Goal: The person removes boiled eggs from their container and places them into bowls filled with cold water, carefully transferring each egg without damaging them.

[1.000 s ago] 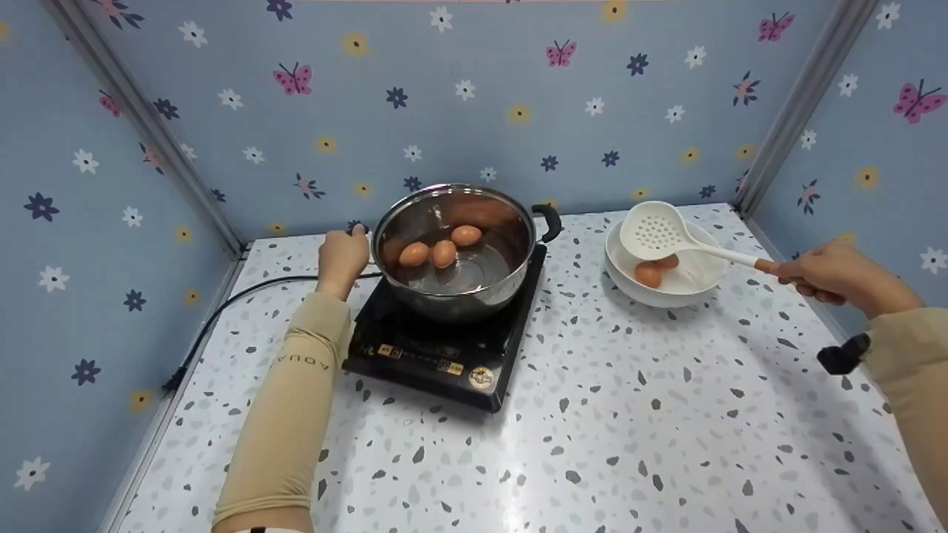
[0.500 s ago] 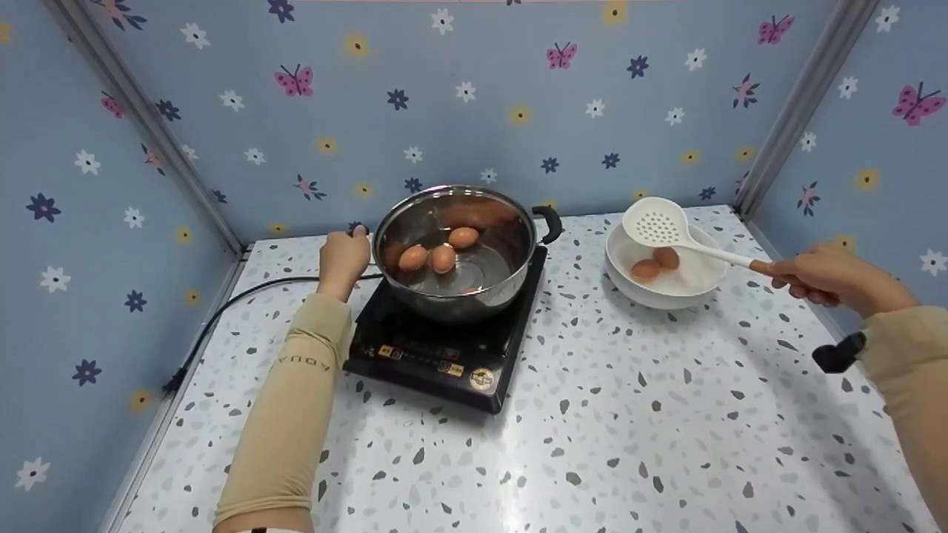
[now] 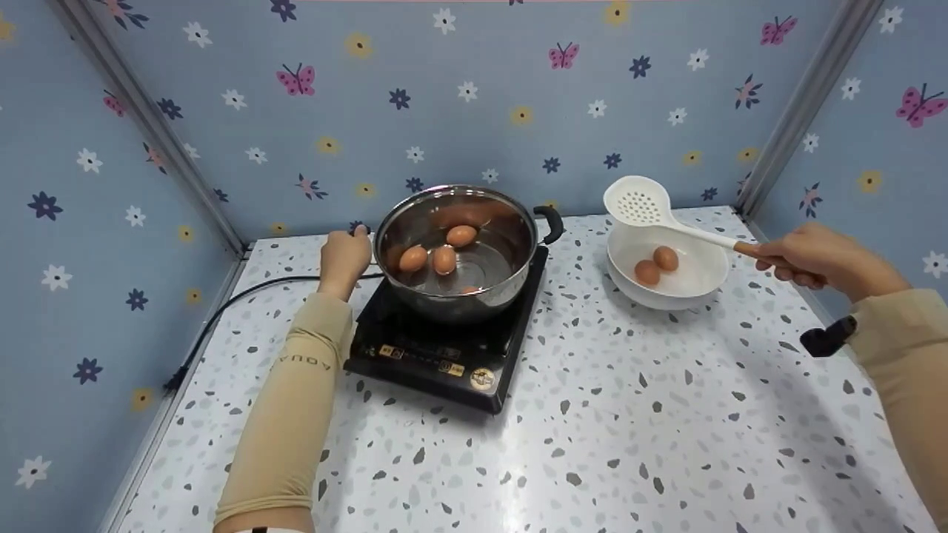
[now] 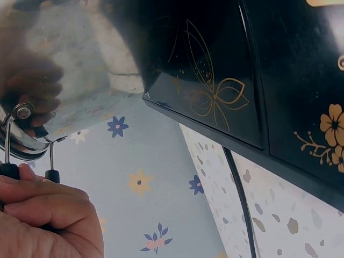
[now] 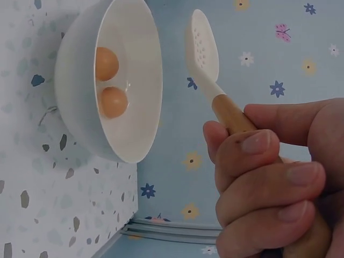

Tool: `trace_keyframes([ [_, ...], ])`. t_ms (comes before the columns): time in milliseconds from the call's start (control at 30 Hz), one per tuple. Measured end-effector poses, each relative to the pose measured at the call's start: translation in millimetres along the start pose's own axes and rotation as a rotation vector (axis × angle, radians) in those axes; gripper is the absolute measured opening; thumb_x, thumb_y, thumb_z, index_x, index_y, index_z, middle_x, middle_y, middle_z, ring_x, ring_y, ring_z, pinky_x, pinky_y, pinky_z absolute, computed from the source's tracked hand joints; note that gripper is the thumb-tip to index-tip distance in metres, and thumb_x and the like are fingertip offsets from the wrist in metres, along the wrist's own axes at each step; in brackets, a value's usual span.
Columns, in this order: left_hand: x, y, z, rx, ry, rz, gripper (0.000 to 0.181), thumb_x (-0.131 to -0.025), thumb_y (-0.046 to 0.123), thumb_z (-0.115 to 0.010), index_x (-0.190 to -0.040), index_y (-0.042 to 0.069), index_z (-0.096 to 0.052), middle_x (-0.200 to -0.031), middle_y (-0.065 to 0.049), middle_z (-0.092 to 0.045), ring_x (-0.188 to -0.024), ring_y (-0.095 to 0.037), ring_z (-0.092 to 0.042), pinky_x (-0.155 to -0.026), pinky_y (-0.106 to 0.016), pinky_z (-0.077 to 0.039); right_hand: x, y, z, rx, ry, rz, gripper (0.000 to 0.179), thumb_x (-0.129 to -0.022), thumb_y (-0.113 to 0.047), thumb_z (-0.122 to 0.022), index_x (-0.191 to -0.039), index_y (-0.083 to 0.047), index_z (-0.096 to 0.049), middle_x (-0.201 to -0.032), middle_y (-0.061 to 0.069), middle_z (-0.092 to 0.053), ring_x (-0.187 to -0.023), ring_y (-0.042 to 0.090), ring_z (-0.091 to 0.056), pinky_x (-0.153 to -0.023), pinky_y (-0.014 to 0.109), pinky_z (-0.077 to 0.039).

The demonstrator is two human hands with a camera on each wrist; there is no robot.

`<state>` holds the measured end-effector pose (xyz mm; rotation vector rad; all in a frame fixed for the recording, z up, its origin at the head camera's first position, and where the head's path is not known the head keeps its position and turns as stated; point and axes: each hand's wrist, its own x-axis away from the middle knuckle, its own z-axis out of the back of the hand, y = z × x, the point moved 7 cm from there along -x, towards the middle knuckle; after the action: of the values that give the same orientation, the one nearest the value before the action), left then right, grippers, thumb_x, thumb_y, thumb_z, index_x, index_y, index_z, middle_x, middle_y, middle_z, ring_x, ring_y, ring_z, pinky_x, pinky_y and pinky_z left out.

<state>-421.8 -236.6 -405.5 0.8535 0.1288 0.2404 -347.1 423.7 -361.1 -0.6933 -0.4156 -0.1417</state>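
Observation:
My left hand [image 3: 344, 259] grips the side handle [image 4: 52, 176] of a steel pot [image 3: 474, 308], its fingers curled round the black grip in the left wrist view. Brown eggs [image 3: 444, 260] lie in the pot, with a bit of orange-brown showing at its near rim. At the right, my right hand [image 3: 822, 259] holds the wooden handle of a white skimmer [image 3: 643, 204]. The skimmer's perforated head bears nothing and hangs above the back left rim of a white bowl [image 3: 666, 300]. Two brown eggs [image 5: 114, 102] rest inside the bowl.
The pot stands on a black induction cooker [image 3: 429, 381], whose cord [image 3: 252, 287] runs left across the speckled table [image 3: 629, 444]. Flower-patterned panels [image 3: 474, 118] enclose the back and sides. The pot's other handle [image 3: 550, 225] points toward the bowl.
My right hand has raised the skimmer from over the eggs in the bowl and shifted it slightly left. The bowl's eggs have moved a little. My left hand keeps its place.

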Motion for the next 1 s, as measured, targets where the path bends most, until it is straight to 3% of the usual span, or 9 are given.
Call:
trace_keyframes([
  [433,0.0,0.8,1.0,-0.010,0.025,0.002,0.060,-0.116,0.031,-0.036,-0.139,-0.018,-0.061,-0.143,-0.039,-0.062,-0.137,-0.052,-0.061,-0.113,-0.061,-0.049,3.5,-55,2,0.041,0.033,0.058,0.041,-0.112,-0.050,-0.055,-0.103,-0.014,-0.074,-0.065,-0.006,-0.055,-0.053,0.011,-0.045,-0.053,0.032,-0.039],
  [1000,-0.2,1.0,0.6,-0.010,0.023,-0.005,0.060,-0.116,0.031,-0.035,-0.137,-0.019,-0.062,-0.142,-0.039,-0.062,-0.137,-0.052,-0.060,-0.113,-0.062,-0.048,5.6,-122,-9,0.043,0.037,0.128,0.038,-0.111,-0.040,-0.058,-0.106,-0.007,-0.077,-0.064,-0.005,-0.057,-0.050,0.008,-0.043,-0.050,0.028,-0.037],
])
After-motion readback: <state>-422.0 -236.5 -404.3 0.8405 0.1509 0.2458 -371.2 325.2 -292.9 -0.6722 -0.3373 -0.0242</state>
